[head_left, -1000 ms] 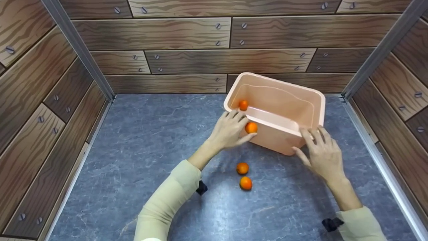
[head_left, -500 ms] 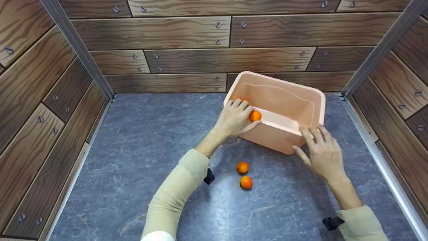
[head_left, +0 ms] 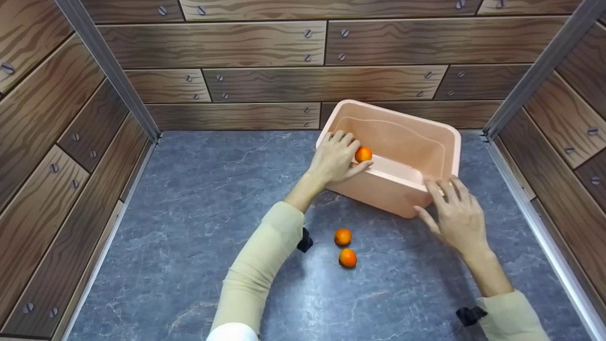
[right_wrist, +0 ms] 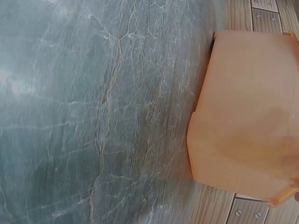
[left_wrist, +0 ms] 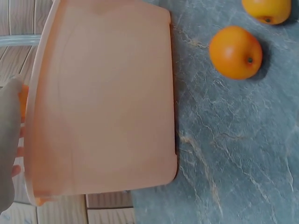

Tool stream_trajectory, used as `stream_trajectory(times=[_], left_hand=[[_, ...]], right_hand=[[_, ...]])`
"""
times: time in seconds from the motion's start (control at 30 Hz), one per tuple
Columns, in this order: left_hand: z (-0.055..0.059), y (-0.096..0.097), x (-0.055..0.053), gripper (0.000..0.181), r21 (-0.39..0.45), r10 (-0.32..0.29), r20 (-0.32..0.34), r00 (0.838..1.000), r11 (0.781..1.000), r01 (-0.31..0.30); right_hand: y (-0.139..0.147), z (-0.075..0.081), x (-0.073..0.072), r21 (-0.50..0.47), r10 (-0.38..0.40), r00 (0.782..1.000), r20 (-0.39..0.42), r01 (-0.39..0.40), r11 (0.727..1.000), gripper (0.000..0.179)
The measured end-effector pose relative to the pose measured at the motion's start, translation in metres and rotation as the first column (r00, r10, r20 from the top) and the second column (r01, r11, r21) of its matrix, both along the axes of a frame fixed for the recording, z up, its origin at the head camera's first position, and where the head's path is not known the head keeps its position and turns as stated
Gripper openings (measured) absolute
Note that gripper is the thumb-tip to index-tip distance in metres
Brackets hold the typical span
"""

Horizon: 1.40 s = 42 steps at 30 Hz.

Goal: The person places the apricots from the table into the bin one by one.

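My left hand (head_left: 353, 154) holds a small orange (head_left: 363, 154) between thumb and fingers, just over the near left rim of a peach plastic bin (head_left: 440, 135). In the left wrist view the bin's outer wall (left_wrist: 103, 102) fills the frame, and a sliver of the held orange (left_wrist: 22, 100) shows beside a blurred finger. My right hand (head_left: 442, 203) rests with straight fingers on the bin's near right corner. Two more oranges (head_left: 343, 237) (head_left: 347, 257) lie on the grey table in front of the bin. My left hand hides the bin's left inner corner.
The grey marbled table (head_left: 203, 199) is walled in by wood-patterned panels (head_left: 222, 47) on the left, back and right. The bin stands at the back right, close to the rear wall. In the right wrist view the bin's side (right_wrist: 243, 116) stands on the table.
My left hand has lifted the orange from in front of the bin up and over its near rim, and now hides the orange inside the bin. The right hand has stayed on the corner.
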<state>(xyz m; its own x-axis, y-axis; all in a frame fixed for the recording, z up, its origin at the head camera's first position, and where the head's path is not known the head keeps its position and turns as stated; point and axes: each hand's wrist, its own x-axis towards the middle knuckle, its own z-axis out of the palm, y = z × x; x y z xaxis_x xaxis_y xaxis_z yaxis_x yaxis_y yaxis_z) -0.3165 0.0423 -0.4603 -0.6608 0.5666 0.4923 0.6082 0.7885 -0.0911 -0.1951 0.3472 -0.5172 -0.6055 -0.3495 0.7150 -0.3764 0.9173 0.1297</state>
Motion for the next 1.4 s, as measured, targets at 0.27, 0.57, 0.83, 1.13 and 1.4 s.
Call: stream_trajectory(times=[0.27,0.57,0.83,1.13,1.4], left_hand=[[-0.003,0.002,-0.009,0.06,-0.013,0.034,0.067,0.997,0.999,-0.034],[-0.004,0.004,-0.016,0.062,-0.006,0.086,0.185,0.979,0.996,-0.086],[-0.005,0.004,-0.017,0.061,-0.022,0.088,0.184,0.979,0.996,-0.086],[-0.002,0.002,-0.012,0.06,-0.03,0.052,0.117,0.992,0.998,-0.049],[0.004,0.005,0.0,0.057,-0.074,-0.017,0.057,0.998,0.997,0.022]], right_hand=[[-0.001,0.0,0.001,-0.006,0.004,1.0,-0.01,-0.004,1.0,0.071],[0.0,0.003,0.0,-0.002,-0.001,1.0,-0.003,0.001,1.0,0.075],[0.001,0.002,-0.001,0.004,0.002,1.0,-0.01,-0.002,1.0,0.073],[0.001,0.0,-0.001,0.0,0.006,1.0,-0.012,-0.006,1.0,0.072],[0.001,0.0,0.0,-0.018,0.009,1.0,-0.013,-0.009,1.0,0.069]])
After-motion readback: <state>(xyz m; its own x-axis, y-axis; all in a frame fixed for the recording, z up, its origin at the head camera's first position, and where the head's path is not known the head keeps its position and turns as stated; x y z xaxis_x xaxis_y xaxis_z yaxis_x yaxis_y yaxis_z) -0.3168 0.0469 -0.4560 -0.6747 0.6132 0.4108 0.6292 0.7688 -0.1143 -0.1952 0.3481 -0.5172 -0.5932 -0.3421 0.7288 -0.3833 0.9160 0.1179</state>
